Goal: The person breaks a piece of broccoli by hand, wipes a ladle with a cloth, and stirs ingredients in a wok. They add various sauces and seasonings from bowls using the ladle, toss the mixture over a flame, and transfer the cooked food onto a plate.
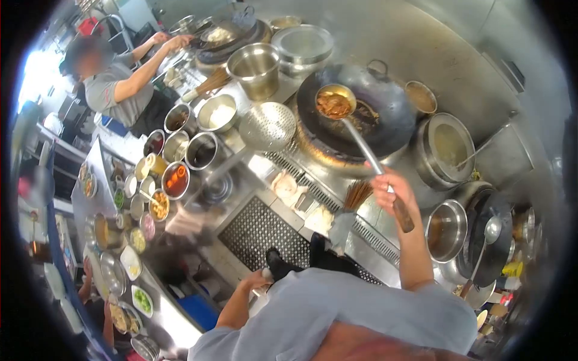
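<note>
My right hand (pixel 392 194) is closed around the handle of a long metal ladle (pixel 363 144) with a wooden end. The ladle's bowl, filled with brown sauced food (pixel 334 104), hangs over a large dark wok (pixel 390 114). Some brown residue lies inside the wok. Low by my body, my left hand (pixel 256 281) has its fingers curled around something pale that I cannot make out. A bamboo wok brush (pixel 357 195) and crumpled pale cloths (pixel 319 220) lie at the stove edge below the wok.
A perforated strainer (pixel 268 126) rests left of the wok, near a tall steel pot (pixel 253 71). Several sauce and ingredient containers (pixel 175 180) line the left counter. Another person (pixel 123 87) works at a far wok. A second wok (pixel 503 240) stands right. A perforated mat (pixel 259 231) covers the floor.
</note>
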Tool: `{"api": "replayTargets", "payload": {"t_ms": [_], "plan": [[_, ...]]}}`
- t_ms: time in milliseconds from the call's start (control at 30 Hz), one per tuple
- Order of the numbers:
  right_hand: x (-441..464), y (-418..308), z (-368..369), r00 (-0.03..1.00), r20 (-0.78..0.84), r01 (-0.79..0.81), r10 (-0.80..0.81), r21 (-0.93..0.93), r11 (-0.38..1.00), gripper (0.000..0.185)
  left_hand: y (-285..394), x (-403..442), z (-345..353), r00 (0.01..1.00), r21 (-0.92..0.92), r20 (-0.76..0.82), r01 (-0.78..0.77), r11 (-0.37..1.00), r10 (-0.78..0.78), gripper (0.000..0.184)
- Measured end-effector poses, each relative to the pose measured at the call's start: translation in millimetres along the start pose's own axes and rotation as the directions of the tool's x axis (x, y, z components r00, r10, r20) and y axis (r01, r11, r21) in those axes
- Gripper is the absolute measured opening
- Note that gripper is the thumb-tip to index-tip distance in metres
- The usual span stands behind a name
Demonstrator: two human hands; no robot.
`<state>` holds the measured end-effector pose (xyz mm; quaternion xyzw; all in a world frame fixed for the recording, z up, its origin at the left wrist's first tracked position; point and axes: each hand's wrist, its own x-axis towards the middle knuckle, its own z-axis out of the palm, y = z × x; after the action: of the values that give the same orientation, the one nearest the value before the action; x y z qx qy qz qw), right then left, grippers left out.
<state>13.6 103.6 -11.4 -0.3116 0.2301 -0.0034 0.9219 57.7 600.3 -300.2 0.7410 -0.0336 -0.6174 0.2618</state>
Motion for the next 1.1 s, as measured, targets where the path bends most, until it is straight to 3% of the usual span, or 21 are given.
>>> {"api": "replayTargets", "payload": {"t_ms": [67, 133, 167, 200, 267, 333, 367, 400, 433, 467, 533, 600, 633, 667, 733, 800, 867, 933, 1000, 1067, 1100], "plan": [[-5, -2, 12, 0.999, -0.044, 0.011, -0.012, -0.04, 0.999, 0.041, -49, -27, 12, 0.993, -0.051, -0.003, 0.12, 0.991, -0.12, 0.057], [-7, -3, 29, 0.999, -0.05, -0.011, 0.009, -0.046, 0.999, 0.038, -83, -62, 39, 0.984, -0.345, -0.116, 0.085, 0.935, -0.132, 0.061], [-8, -2, 33, 0.999, -0.042, -0.016, 0.013, -0.069, 0.998, 0.04, -92, -76, 61, 0.984, -0.581, -0.166, -0.044, 0.813, -0.065, 0.059], [-7, 1, 39, 0.999, -0.024, -0.029, 0.027, -0.1, 0.995, 0.041, -100, -80, 77, 0.98, -0.627, -0.178, -0.045, 0.778, -0.087, 0.059], [-13, 11, 64, 0.999, -0.033, -0.026, 0.02, -0.221, 0.975, 0.046, -112, -83, 108, 0.934, -0.733, -0.355, -0.248, 0.633, -0.046, 0.061], [-15, 33, 80, 0.999, 0.051, 0.006, 0.006, -0.216, 0.976, 0.047, -120, -106, 116, 0.946, -0.643, -0.325, -0.234, 0.729, 0.016, 0.055], [-13, 41, 80, 0.99, 0.128, -0.027, 0.057, -0.222, 0.975, 0.048, -96, -131, 113, 0.943, -0.729, -0.232, -0.007, 0.684, -0.238, 0.048], [-16, 56, 89, 0.97, 0.232, -0.032, 0.072, -0.171, 0.985, 0.05, -155, -115, 139, 0.874, -0.212, -0.423, -0.35, 0.912, 0.237, 0.045], [-13, 65, 87, 0.943, 0.28, -0.171, 0.181, -0.06, 0.984, 0.054, -116, -143, 119, 0.964, -0.542, -0.248, -0.057, 0.838, -0.095, 0.05], [-10, 81, 92, 0.91, 0.321, -0.239, 0.261, -0.107, 0.965, 0.054, -97, -173, 114, 0.969, -0.873, -0.247, -0.212, 0.439, -0.023, 0.047], [-15, 106, 104, 0.863, 0.341, -0.348, 0.372, -0.131, 0.928, 0.053, -107, -177, 103, 0.955, -0.879, -0.296, -0.274, 0.39, 0.004, 0.049], [-22, 143, 124, 0.814, 0.372, -0.438, 0.445, -0.108, 0.892, 0.051, -169, -114, 107, 0.931, -0.403, -0.359, -0.089, 0.911, -0.068, 0.056], [-25, 163, 133, 0.762, 0.387, -0.539, 0.519, -0.066, 0.84, 0.05, -201, -88, 113, 0.882, -0.253, -0.459, -0.243, 0.937, 0.105, 0.063], [-27, 183, 148, 0.756, 0.391, -0.532, 0.524, -0.098, 0.841, 0.05, -207, -83, 104, 0.872, -0.263, -0.476, -0.269, 0.927, 0.118, 0.063], [-32, 222, 177, 0.692, 0.215, -0.677, 0.689, -0.136, 0.723, 0.047, -219, -73, 88, 0.788, -0.198, -0.615, -0.139, 0.97, -0.013, 0.061], [-29, 263, 205, 0.655, 0.127, -0.705, 0.745, -0.25, 0.663, 0.048, -212, -106, 60, 0.732, -0.222, -0.682, -0.201, 0.954, -0.004, 0.059], [-22, 300, 226, 0.617, 0.024, -0.732, 0.787, -0.35, 0.585, 0.049, -192, -163, 30, 0.634, -0.554, -0.738, -0.376, 0.743, -0.23, 0.06], [-15, 330, 238, 0.562, -0.013, -0.702, 0.827, -0.535, 0.47, 0.047, -199, -192, 16, 0.599, -0.574, -0.767, -0.479, 0.664, -0.231, 0.06], [-14, 343, 252, 0.529, -0.058, -0.708, 0.847, -0.581, 0.402, 0.052, -210, -200, 27, 0.569, -0.59, -0.784, -0.557, 0.585, -0.248, 0.061], [-3, 357, 270, 0.492, 0.008, -0.599, 0.87, -0.722, 0.346, 0.055, -225, -214, 19, 0.539, -0.572, -0.819, -0.794, 0.204, -0.2, 0.065], [4, 362, 277, 0.464, 0.045, -0.57, 0.885, -0.749, 0.337, 0.058, -236, -223, 22, 0.552, -0.615, -0.787, -0.736, 0.283, -0.275, 0.068]]}}
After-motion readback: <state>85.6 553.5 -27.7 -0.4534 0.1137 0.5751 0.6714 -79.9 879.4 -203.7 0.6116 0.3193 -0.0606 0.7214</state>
